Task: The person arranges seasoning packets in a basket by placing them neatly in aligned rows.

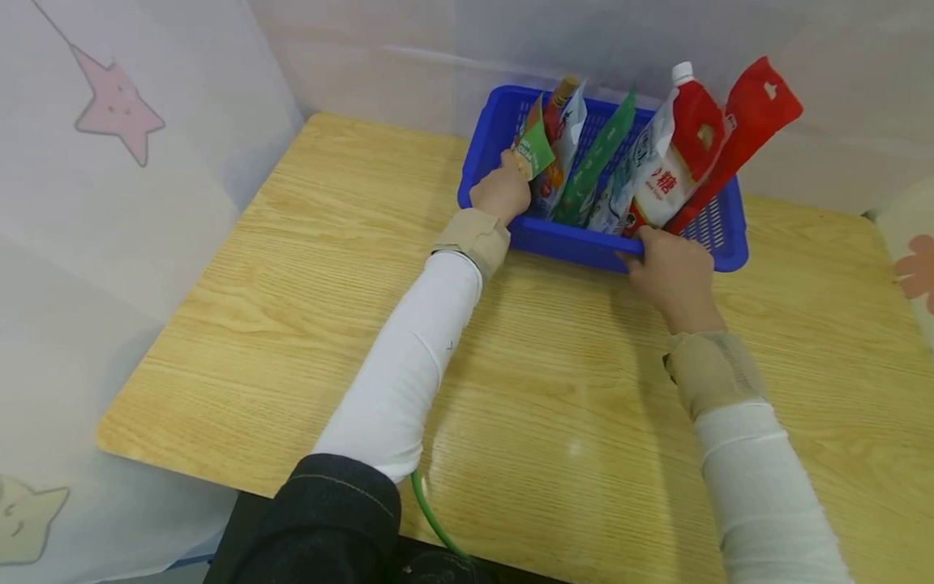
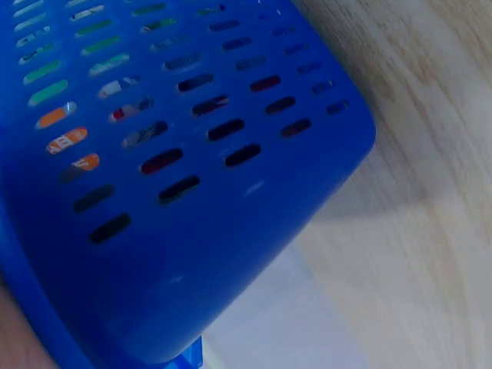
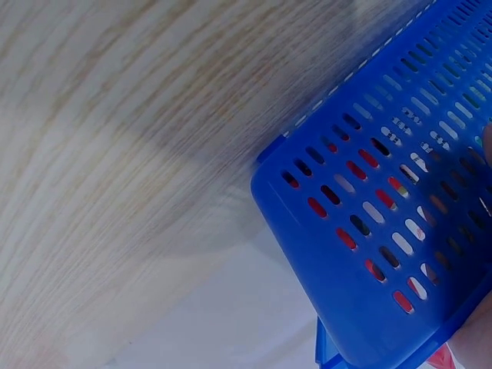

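Note:
A blue plastic basket (image 1: 569, 246) stands at the back of the table, packed with upright groceries. My left hand (image 1: 502, 193) grips its rim near the left front corner, fingers inside beside a green-and-orange packet (image 1: 535, 150). My right hand (image 1: 673, 272) holds the front rim toward the right, fingertips over the edge and thumb outside. Slotted basket walls (image 2: 184, 146) fill much of the left wrist view. In the right wrist view, red and white packs show through the slots of the basket (image 3: 346, 192).
The basket holds a gold-capped bottle (image 1: 565, 89), a green packet (image 1: 598, 158), a silvery bag (image 1: 635, 174), a red-and-white spouted pouch (image 1: 674, 154) and a tall red bag (image 1: 762, 105). Behind the wooden table (image 1: 292, 324) hangs a pale sheet (image 1: 379, 57). A green cable (image 1: 430, 519) crosses the near edge.

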Demonstrator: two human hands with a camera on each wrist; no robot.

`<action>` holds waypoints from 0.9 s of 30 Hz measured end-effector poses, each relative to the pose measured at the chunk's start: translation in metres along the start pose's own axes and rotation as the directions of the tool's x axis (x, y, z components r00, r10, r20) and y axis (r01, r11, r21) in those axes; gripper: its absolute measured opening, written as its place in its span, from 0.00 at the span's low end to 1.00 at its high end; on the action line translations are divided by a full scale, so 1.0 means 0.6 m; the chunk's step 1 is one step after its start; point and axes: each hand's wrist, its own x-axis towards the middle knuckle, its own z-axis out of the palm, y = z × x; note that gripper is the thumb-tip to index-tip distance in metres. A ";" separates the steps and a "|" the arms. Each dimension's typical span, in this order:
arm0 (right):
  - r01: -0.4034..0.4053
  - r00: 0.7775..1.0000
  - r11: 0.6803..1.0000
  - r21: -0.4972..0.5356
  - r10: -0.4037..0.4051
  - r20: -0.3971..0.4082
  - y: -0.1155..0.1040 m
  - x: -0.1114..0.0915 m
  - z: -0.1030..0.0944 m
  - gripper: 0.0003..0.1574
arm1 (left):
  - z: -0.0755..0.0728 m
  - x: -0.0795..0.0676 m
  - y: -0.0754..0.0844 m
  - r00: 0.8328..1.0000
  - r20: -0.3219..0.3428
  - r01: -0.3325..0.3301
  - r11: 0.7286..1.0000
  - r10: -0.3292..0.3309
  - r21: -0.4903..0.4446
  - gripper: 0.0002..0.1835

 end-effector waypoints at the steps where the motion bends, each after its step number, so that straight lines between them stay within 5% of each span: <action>1: 0.001 1.000 1.000 -0.001 -0.001 -0.004 0.000 -0.001 0.000 0.15 | 0.000 0.000 0.001 1.000 -0.001 0.003 1.000 -0.003 -0.004 0.32; 18: 0.004 1.000 1.000 0.002 -0.004 -0.006 0.001 -0.008 -0.002 0.16 | -0.018 -0.002 -0.001 0.994 0.109 0.034 0.995 -0.024 -0.090 0.36; 27: 0.005 1.000 1.000 0.004 -0.005 0.009 -0.005 -0.013 -0.004 0.15 | 0.020 0.079 -0.013 0.994 0.105 0.047 0.997 -0.040 -0.066 0.39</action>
